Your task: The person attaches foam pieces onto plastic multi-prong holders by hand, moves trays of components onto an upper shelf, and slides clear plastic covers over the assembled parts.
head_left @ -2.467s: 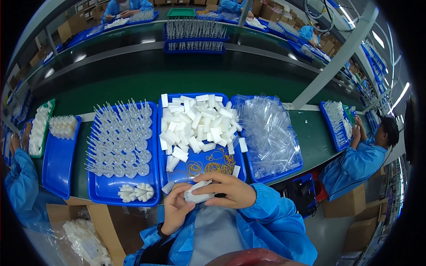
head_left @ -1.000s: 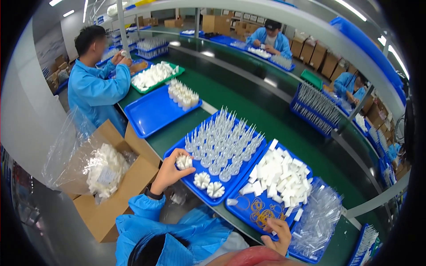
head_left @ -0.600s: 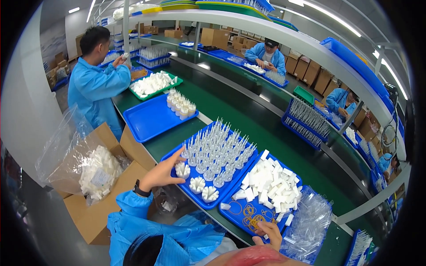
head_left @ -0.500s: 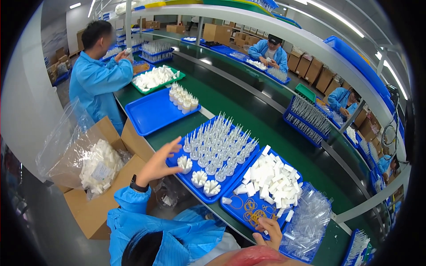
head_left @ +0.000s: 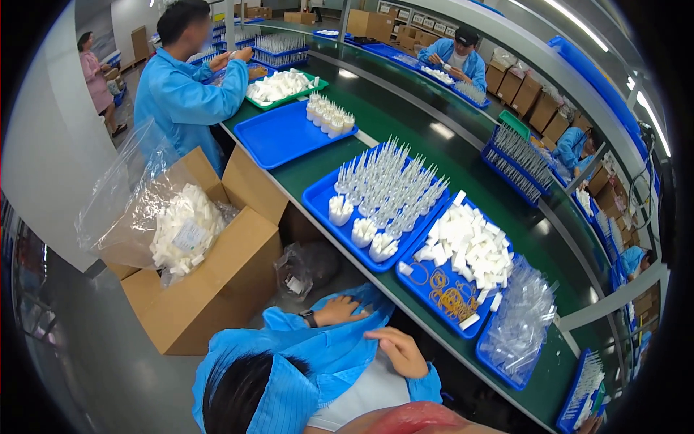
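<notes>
From near to far, the right hand (head_left: 400,352) rests bent against the smock (head_left: 337,354), its grip impossible to tell, the left hand (head_left: 338,311), fingers loosely spread, lies on it at the right's ten o'clock, and the table (head_left: 325,155) bears rubber bands (head_left: 454,304) and white blocks (head_left: 470,246) at one and three white clusters (head_left: 363,232) at twelve.

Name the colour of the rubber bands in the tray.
The rubber bands are amber-yellow, best seen in the head view.
</notes>
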A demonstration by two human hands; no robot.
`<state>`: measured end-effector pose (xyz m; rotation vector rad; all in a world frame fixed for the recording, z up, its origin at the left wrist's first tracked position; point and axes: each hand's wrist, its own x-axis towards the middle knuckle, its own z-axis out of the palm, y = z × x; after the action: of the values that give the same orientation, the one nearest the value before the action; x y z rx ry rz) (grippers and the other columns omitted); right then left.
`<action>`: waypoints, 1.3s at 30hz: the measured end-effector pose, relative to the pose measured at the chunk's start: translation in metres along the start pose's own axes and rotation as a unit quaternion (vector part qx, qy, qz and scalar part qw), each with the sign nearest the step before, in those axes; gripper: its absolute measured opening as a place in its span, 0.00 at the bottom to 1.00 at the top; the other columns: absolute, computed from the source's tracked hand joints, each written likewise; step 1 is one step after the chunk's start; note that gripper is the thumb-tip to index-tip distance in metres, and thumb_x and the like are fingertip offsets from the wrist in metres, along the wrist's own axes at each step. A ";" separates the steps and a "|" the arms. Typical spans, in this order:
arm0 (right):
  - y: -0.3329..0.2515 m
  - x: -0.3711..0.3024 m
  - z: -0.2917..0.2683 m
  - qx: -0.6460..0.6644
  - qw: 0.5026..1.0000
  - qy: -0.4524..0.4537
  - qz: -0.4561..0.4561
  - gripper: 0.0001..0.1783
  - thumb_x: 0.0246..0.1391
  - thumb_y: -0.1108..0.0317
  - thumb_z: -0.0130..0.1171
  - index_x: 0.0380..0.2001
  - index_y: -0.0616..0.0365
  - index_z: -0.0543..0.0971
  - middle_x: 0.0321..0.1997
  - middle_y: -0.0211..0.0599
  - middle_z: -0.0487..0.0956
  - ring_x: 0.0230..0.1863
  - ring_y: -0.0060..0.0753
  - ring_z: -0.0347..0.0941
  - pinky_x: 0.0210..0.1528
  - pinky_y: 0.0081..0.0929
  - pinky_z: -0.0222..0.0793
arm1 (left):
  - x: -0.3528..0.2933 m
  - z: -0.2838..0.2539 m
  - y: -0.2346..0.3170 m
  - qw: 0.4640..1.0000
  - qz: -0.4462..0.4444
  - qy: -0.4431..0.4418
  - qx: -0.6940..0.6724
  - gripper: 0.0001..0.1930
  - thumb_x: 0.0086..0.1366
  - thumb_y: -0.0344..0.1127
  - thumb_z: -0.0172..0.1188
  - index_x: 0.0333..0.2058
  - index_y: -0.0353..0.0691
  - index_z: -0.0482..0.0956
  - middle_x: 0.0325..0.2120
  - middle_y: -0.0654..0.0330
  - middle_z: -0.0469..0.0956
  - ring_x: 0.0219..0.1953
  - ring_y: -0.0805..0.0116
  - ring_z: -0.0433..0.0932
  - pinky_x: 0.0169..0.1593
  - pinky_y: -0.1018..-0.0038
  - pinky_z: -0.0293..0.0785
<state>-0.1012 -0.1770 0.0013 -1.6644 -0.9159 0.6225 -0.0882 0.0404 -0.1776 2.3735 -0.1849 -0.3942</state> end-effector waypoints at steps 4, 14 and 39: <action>0.060 0.014 0.012 -0.173 0.984 0.042 0.030 0.14 0.56 0.66 0.49 0.43 0.56 0.77 0.41 0.42 0.76 0.49 0.42 0.66 0.52 0.31 0.58 | 0.011 0.010 0.006 0.990 0.114 0.034 -0.076 0.31 0.59 0.54 0.50 0.56 0.41 0.62 0.48 0.38 0.65 0.51 0.41 0.64 0.55 0.55 0.57; 0.173 0.021 0.001 -0.341 0.925 0.116 0.125 0.35 0.40 0.70 0.50 0.57 0.45 0.64 0.63 0.49 0.56 0.66 0.54 0.45 0.66 0.44 0.39 | -0.010 0.008 0.041 0.968 0.182 0.162 0.066 0.09 0.49 0.44 0.62 0.32 0.56 0.78 0.45 0.51 0.67 0.48 0.51 0.64 0.44 0.59 0.62; 0.119 0.046 -0.019 0.216 0.947 0.095 0.216 0.18 0.56 0.58 0.52 0.39 0.65 0.75 0.44 0.43 0.74 0.48 0.36 0.67 0.53 0.28 0.59 | 0.019 0.000 0.037 0.966 0.223 0.046 -0.126 0.10 0.57 0.39 0.54 0.33 0.38 0.72 0.31 0.51 0.75 0.35 0.52 0.75 0.38 0.64 0.71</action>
<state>-0.0301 -0.1640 -0.1049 -1.4918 -0.2405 0.8700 -0.0708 0.0086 -0.1568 2.0191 -0.5775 -0.0850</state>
